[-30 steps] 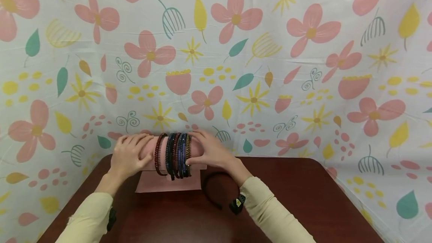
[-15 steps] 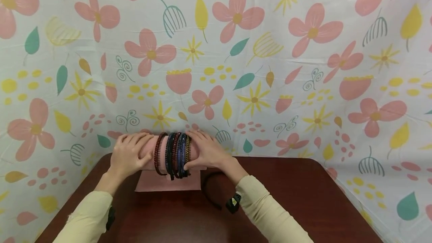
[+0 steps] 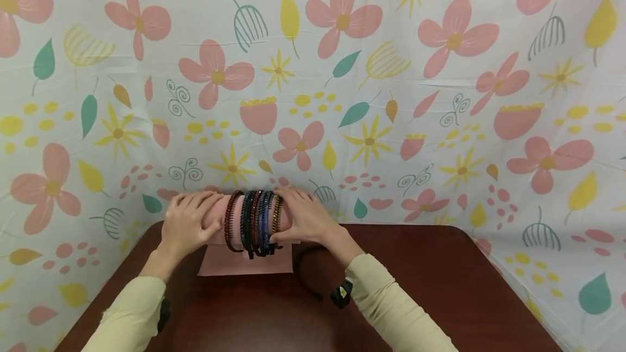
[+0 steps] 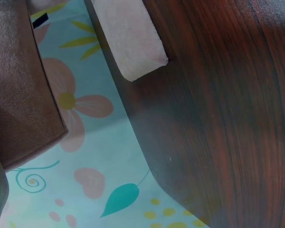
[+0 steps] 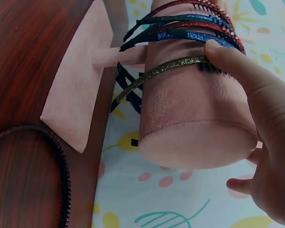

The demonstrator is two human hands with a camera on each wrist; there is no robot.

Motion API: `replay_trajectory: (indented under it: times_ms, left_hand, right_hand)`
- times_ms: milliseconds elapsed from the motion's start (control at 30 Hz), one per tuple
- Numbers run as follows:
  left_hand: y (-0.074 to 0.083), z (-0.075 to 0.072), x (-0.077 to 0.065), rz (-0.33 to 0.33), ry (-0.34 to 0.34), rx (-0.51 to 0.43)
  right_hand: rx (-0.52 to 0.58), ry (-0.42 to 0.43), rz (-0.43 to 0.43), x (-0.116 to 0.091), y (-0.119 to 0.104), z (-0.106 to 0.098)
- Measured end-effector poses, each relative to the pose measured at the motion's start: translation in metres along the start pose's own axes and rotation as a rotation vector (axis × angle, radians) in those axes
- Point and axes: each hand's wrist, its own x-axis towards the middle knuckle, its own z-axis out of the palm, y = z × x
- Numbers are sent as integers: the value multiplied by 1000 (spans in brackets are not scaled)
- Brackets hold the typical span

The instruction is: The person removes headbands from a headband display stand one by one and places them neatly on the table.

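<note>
At a dark wooden table [image 3: 415, 276], we see a person's left hand [image 3: 185, 224] clasped over one end of a pink padded roll [image 5: 194, 104] ringed with headbands [image 3: 254, 224]. Near the other end, the right hand [image 3: 310, 219] is curled round a blue headband [image 5: 192, 36], thumb beside a gold headband [image 5: 156, 71]; its far fingertips are hidden from us. Below sits a pink base [image 3: 244, 266], near a dark headband [image 5: 65, 180] lying flat.
</note>
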Motion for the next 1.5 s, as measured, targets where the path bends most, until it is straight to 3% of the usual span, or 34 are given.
replay_trajectory:
  times_ms: [500,833,1100,1500]
  left_hand:
    - [-1,-6,-7,-20,-58,17]
    - [0,-3,-3,-15,-35,18]
    - [2,-3,-2,-15,-20,25]
    - [2,-4,0,-34,-51,26]
  right_hand:
    - [41,20,23,-16,6,-1]
    - [71,68,23,-25,16,-8]
    - [170,117,42,-36,29,-6]
    - [299,177,144,-50,46,-8]
